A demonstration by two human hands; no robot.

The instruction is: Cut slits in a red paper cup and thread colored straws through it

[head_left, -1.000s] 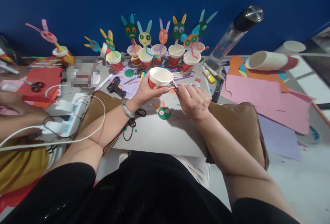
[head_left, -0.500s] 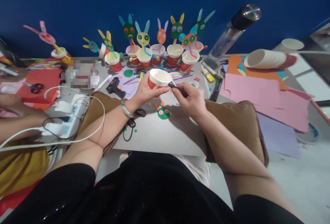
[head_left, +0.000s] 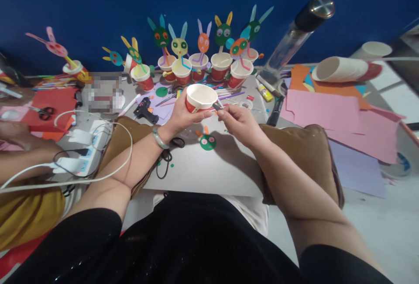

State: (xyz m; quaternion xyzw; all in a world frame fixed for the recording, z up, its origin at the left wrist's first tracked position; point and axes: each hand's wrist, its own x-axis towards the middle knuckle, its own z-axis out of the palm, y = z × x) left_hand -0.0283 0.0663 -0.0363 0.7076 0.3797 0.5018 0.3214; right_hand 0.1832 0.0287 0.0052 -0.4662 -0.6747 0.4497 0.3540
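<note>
A red-and-white paper cup (head_left: 200, 95) is in my left hand (head_left: 182, 118), fingers wrapped round its side and the opening facing up. Against the cup's right side, my right hand (head_left: 241, 122) pinches a small dark tool (head_left: 216, 106). Most of the tool is hidden by the fingers, so its kind cannot be made out. Below the cup, a green paper face (head_left: 207, 142) with pink eyes and orange ears lies on the grey board (head_left: 209, 175). A black glue gun (head_left: 145, 110) rests left of my left hand.
Several paper cups (head_left: 181, 73) with paper rabbit figures line the back. A clear bottle (head_left: 284, 55) stands at right, near pink paper sheets (head_left: 322, 109). Brown cushions (head_left: 301, 157) flank the board. At left are a power strip (head_left: 94, 148), white cables and another person's hand (head_left: 19, 138).
My right hand has turned slightly and the dark tool has shifted a little against the cup. The cup remains in my left hand. The view has shifted slightly.
</note>
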